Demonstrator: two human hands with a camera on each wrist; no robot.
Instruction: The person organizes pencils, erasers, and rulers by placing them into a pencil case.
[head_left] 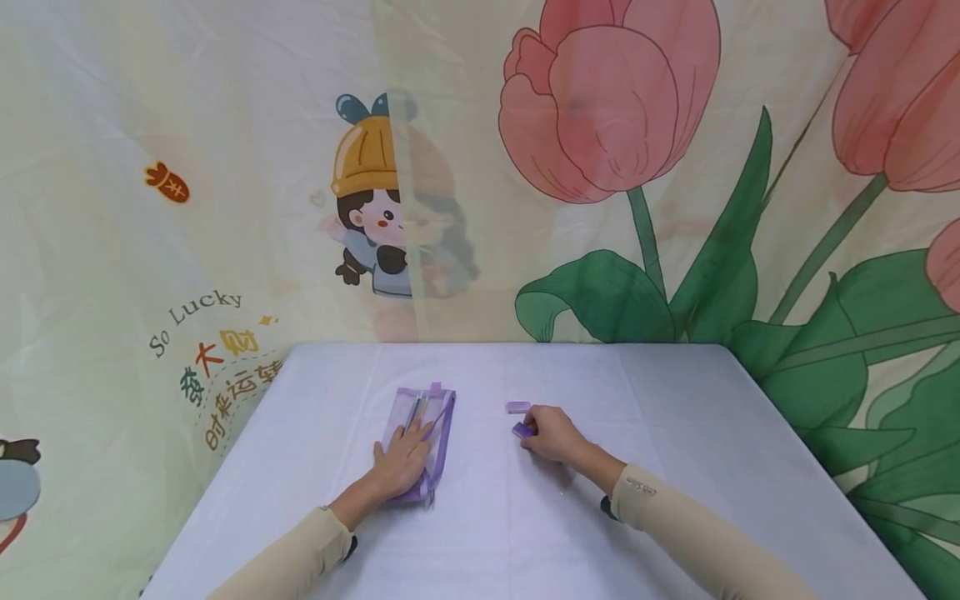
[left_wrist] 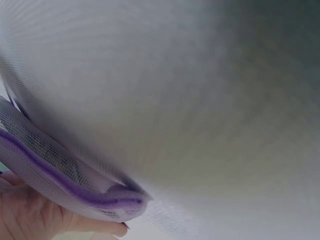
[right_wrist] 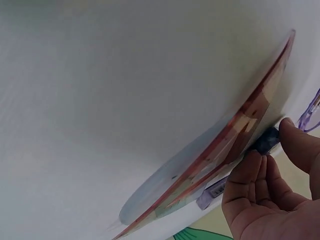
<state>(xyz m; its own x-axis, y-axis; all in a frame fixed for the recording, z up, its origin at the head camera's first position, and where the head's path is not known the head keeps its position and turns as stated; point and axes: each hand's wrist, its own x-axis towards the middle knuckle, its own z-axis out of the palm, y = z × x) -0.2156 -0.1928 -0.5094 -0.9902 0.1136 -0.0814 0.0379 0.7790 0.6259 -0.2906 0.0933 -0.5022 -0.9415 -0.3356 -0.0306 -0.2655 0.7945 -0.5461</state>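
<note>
My left hand (head_left: 403, 463) lies spread, fingers extended, on a see-through purple mesh pencil pouch (head_left: 442, 450). Slim pens or pencils (head_left: 417, 407) show inside it near my fingertips. In the left wrist view the pouch's purple-trimmed edge (left_wrist: 75, 191) overlaps the hand (left_wrist: 30, 212). Between thumb and fingers, my right hand (head_left: 555, 435) pinches a small dark purple block (head_left: 522, 430), which looks dark blue in the right wrist view (right_wrist: 266, 140). Just beyond it a lighter purple block (head_left: 518, 407) lies on the table; a label with barcode-like lines shows on it.
A clear flat piece with reddish edges (right_wrist: 200, 167) lies beside my right hand in the right wrist view. The table (head_left: 300, 433) has a white cover, its far edge against a cloth backdrop (head_left: 465, 317) printed with tulips and a cartoon figure.
</note>
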